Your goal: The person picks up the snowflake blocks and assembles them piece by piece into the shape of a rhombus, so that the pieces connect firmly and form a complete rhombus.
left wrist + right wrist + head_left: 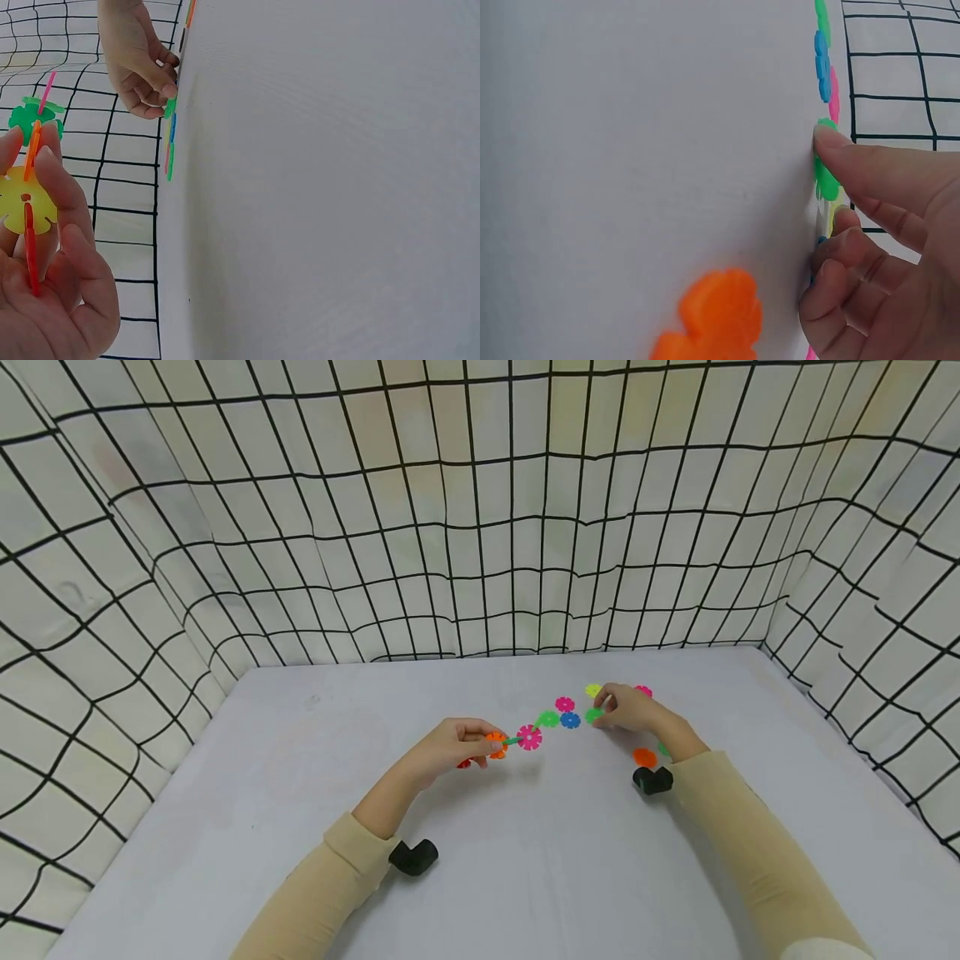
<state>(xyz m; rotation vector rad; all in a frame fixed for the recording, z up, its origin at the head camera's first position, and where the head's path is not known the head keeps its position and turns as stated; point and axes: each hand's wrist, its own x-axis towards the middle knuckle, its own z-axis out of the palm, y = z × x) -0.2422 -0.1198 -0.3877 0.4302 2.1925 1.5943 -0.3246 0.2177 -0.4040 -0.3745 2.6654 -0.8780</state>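
My left hand [453, 745] pinches a chain of slotted plastic flower discs above the table. In the head view its orange disc [497, 745] is at the fingertips, and a pink disc [529, 737] stands toward the far end. The left wrist view shows a yellow disc [26, 201], a red disc [31, 251] near the palm and a green disc [36, 120] beyond the fingers. At the loose pieces on the right, my right hand [633, 710] pinches a green flower disc [593, 716] between thumb and fingers; the thumb [877, 169] covers part of it.
Loose discs lie about the right hand: pink [565, 703], blue [570, 721], green [550, 719], yellow [593, 690] and orange [645, 757]. Black mounts [414, 857] sit at both wrists. A black net [510, 527] before white cloth borders the white table [525, 860].
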